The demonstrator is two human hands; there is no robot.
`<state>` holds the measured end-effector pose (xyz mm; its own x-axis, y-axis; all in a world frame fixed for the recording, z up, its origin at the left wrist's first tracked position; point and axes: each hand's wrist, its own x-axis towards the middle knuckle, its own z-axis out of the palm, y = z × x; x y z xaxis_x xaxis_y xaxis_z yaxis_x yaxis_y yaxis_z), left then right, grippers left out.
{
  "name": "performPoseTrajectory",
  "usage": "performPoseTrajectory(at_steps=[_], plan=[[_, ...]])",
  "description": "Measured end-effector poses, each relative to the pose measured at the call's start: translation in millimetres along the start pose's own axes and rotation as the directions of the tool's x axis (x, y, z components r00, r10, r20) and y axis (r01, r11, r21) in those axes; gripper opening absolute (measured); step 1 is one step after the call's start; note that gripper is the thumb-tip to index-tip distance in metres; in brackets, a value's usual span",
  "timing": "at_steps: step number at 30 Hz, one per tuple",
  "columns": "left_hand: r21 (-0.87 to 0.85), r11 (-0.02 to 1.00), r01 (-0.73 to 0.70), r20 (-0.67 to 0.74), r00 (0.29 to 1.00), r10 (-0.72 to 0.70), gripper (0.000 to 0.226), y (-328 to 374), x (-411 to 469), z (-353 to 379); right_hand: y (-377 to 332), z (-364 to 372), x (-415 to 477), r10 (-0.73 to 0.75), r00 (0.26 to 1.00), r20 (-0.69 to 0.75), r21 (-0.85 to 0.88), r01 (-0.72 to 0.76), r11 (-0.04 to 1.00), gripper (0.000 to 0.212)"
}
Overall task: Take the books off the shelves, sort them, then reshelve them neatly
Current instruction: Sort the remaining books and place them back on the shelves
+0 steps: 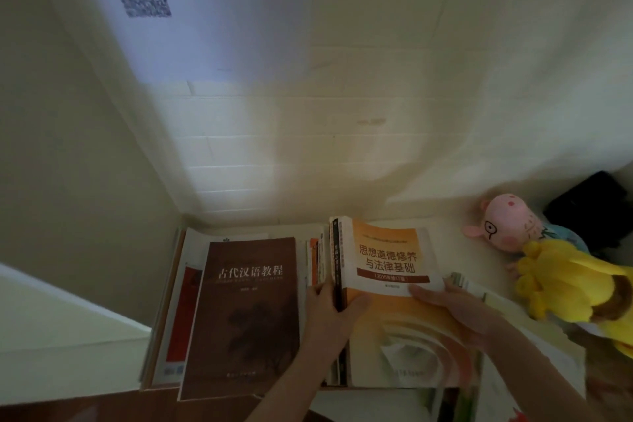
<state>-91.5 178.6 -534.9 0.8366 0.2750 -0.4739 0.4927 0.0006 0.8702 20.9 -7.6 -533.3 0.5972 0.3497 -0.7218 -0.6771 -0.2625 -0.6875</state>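
- The orange book [387, 264] lies cover-up on top of a pile at the right of the shelf [164, 384], close under the wall, its spine to the left beside a dark book [337, 271].
- The left hand [334, 313] clamps its spine edge, thumb laid over the cover and fingers [317, 289] curled down the other side; I'd say this is to square the book against its neighbours.
- The right hand [455, 310] rests on the cover's right side, seemingly steadying it. From where I stand I cannot tell whether its fingers hook under the fore-edge or only press.
- The brown book [246, 301] lies flat to the left on a red book [181, 312], a separate heap, which looks like sorting by size.
- A pink plush pig [503, 226] and yellow plush toy [575, 284] crowd the right, so the pile has little room to spread that way.
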Motion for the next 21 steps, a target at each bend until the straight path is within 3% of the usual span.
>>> performPoseTrajectory(at_steps=[6,9,11,15,20,21], plan=[[0.000,1.000,-0.018,0.027,0.999,0.018,0.040,-4,4,-5,2,-1,2,0.007,1.000,-0.023,-0.012,-0.007,1.000,0.045],[-0.092,0.996,0.001,0.026,1.000,0.001,0.024,0,4,-13,2,-3,3,0.012,0.999,-0.043,-0.014,-0.012,1.000,0.049],[-0.161,0.987,-0.005,0.001,1.000,0.005,0.027,3,3,-18,1,-4,3,0.012,0.999,-0.045,-0.004,-0.012,1.000,0.049],[-0.241,0.966,-0.096,-0.064,0.995,0.083,0.017,3,3,-18,2,-7,3,0.004,1.000,-0.017,0.046,-0.003,0.999,0.046],[-0.522,0.852,0.036,0.030,0.999,-0.023,0.025,7,4,-15,4,-5,5,0.012,1.000,0.013,0.066,-0.013,0.998,0.081],[-0.566,0.822,0.064,0.052,0.998,-0.042,0.030,4,5,-15,5,-6,5,0.015,1.000,0.014,0.068,-0.016,0.998,0.079]])
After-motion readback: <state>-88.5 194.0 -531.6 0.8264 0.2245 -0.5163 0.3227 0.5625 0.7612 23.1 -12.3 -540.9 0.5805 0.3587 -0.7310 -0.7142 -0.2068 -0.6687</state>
